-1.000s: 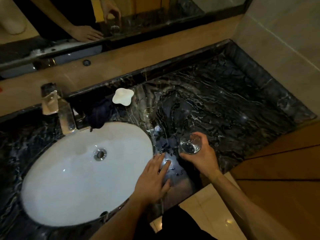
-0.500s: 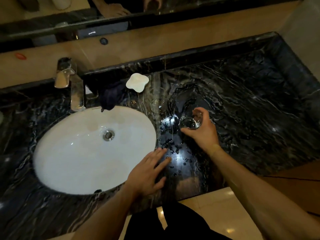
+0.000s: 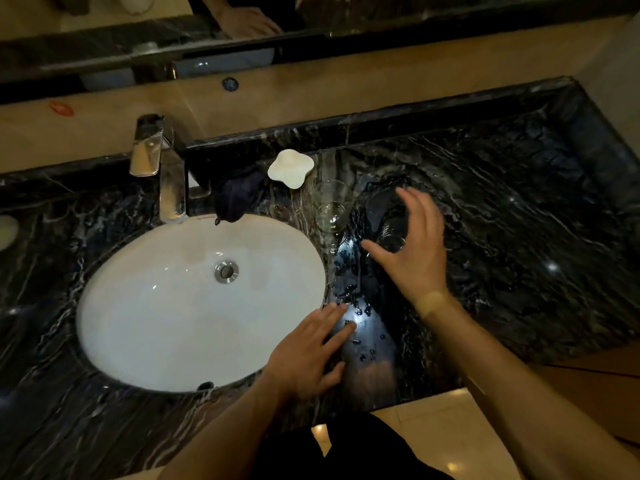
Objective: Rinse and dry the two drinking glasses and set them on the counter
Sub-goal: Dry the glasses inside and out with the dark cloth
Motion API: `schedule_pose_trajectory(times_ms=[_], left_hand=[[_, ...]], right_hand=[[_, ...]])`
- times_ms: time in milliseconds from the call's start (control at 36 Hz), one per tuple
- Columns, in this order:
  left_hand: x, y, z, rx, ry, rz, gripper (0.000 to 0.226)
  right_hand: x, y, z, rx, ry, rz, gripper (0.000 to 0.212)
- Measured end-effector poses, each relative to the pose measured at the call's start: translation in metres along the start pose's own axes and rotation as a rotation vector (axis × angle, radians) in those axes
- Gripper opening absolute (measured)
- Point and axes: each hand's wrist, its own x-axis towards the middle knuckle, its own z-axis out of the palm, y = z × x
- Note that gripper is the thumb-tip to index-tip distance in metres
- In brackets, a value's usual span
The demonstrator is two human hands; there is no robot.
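On counter, R of sink (image 3: 194,306), both glasses stand upright, mouths up, long axes vertical. Glass 1 (image 3: 331,206) sits at approx 1 o'clock from sink drain, just beside the white soap dish (image 3: 290,168). Glass 2 (image 3: 393,233) stands just R of glass 1, partly hidden by my right hand (image 3: 414,258).

Hands: right hand is spread, fingers apart, arched around glass 2 from the 5 o'clock side; I cannot tell whether the skin touches the glass, but no grip is closed on it. Left hand (image 3: 306,355) lies flat, palm down, on counter edge at sink rim, holding nothing.

Key relation: glass 2 lies at 11 o'clock from right palm, right hand much nearer than left.

Contents: glass 1 reads empty. Glass 2 too blurred to judge. Sink empty, no water running from tap (image 3: 162,168). Dark cloth (image 3: 235,199) lies bunched behind sink. Droplets on counter between hands.

Judgement: placement step approx complete; withdraw right hand vertically w/o clipping rim.
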Motion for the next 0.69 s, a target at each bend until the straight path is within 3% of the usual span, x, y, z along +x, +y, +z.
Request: schedule_pose_trajectory(times_ms=[139,222,333,500,611,694], left_hand=[[0.000,-0.002,0.002,0.004,0.015,0.036,0.068],[0.000,-0.002,0.004,0.024,0.030,0.058,0.068],[-0.001,-0.005,0.006,-0.021,0.029,0.069,0.067],[-0.001,-0.010,0.008,-0.084,0.036,0.090,0.065],[0.005,-0.035,-0.016,-0.136,0.070,0.282,0.032],[0.022,-0.077,-0.053,-0.054,0.089,0.150,0.020]], right_hand=[[0.039,-0.044,0.021,0.100,-0.277,0.119,0.102],[0.059,-0.052,0.047,0.069,-0.343,0.226,0.108],[0.065,-0.051,0.076,0.155,-0.324,0.386,0.104],[0.053,-0.045,0.104,0.391,-0.141,0.503,0.091],[0.050,-0.040,0.110,0.493,-0.110,0.533,0.096],[0.047,-0.041,0.109,0.515,-0.105,0.523,0.091]])
